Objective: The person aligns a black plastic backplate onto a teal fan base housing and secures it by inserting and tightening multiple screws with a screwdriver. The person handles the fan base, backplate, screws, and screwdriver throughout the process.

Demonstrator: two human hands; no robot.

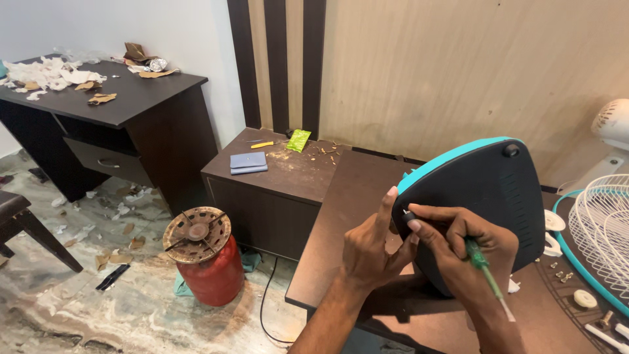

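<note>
Right now I am steadying the dark fan base (485, 196) with my left hand (370, 252), fingers spread against its edge at nine o'clock. My right hand (458, 252) is pinching a green screwdriver (481, 265), tip touching that edge. At three o'clock, the white fan grille (606, 226) is lying on the brown table (354, 196).

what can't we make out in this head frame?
- Screwdriver tip: hidden by right hand fingers against the fan base.
- Screw being worked: covered by both hands; left hand blocks the base's edge.
- Fan grille: cut off by the right edge.
- Small screws on the table: too small to identify.
</note>
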